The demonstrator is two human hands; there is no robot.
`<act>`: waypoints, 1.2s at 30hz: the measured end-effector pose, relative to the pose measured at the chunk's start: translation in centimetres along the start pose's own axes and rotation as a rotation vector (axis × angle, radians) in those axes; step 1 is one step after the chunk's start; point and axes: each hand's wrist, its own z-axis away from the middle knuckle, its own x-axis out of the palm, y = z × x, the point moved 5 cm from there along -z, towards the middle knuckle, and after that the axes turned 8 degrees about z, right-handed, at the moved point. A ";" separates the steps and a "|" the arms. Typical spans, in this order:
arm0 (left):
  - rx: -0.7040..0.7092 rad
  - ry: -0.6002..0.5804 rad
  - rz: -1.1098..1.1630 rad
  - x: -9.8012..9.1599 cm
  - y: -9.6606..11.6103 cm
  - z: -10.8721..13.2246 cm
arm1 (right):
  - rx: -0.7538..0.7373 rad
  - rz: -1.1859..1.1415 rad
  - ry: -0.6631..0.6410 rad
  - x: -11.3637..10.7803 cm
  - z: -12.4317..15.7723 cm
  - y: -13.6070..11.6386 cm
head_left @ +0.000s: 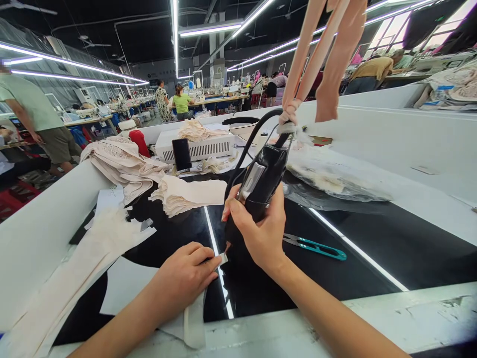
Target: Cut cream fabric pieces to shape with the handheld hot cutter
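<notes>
Wrapped round a black handheld tool point(257, 181) with a metal lever and a cable is my right hand point(261, 233). The tool hangs from knotted peach fabric strips point(309, 64), and its copper-coloured tip point(228, 245) points down. My left hand point(186, 278) pinches the end of a pale fabric strip point(222, 258) right by that tip; whether they touch I cannot tell. Part of the strip is hidden under the hand, and pale fabric point(194, 325) hangs at the front edge below. Teal thread snips point(316, 247) lie to the right of my right hand.
Stacked beige fabric pieces point(190, 194) and a larger pile point(119, 159) lie at the left, near a long pale strip point(74, 278). Behind stand a white vented box point(212, 146) and a phone point(182, 154). A plastic bag point(335, 176) lies right. White walls point(410, 129) border the black tabletop point(372, 233).
</notes>
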 end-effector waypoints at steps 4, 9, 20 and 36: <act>-0.021 -0.014 0.019 0.0 -0.1 0.0 | 0.054 -0.043 -0.004 -0.2 0.2 -0.3; -0.044 -0.008 0.073 -0.1 -0.2 -0.1 | 0.045 -0.031 -0.016 -0.4 0.7 -0.4; -0.062 0.016 0.133 -1.5 -0.1 0.8 | 0.056 0.004 -0.033 -0.7 0.9 -0.5; -0.067 0.157 0.122 -1.8 0.5 2.0 | 0.030 -0.104 -0.012 -1.4 0.9 -0.9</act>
